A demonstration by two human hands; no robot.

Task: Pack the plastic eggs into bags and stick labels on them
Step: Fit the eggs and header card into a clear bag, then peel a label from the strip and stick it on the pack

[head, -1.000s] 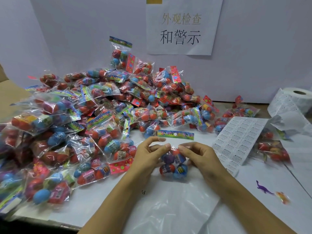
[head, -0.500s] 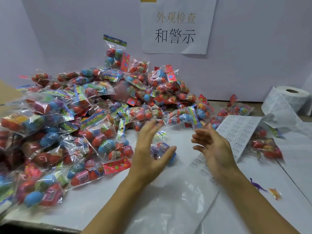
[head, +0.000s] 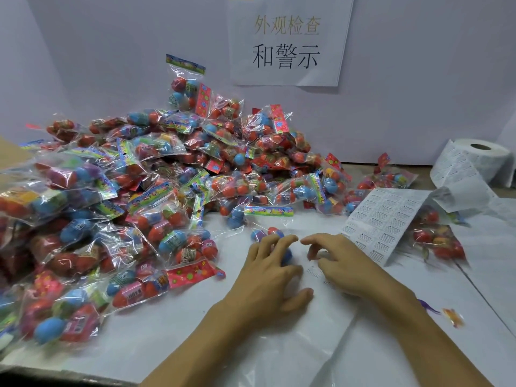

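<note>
Resting on the small bag of eggs (head: 269,238) mid-tabletop, the left hand (head: 272,275) lies loosely spread; the right hand (head: 339,263), fingers curled, reaches the label sheet (head: 379,219) — peel one label cleanly.

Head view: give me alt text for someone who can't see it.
A person's left hand rests on a small bag of plastic eggs on a white table, the right hand reaching toward a label sheet. A heap of packed egg bags fills the left.
</note>
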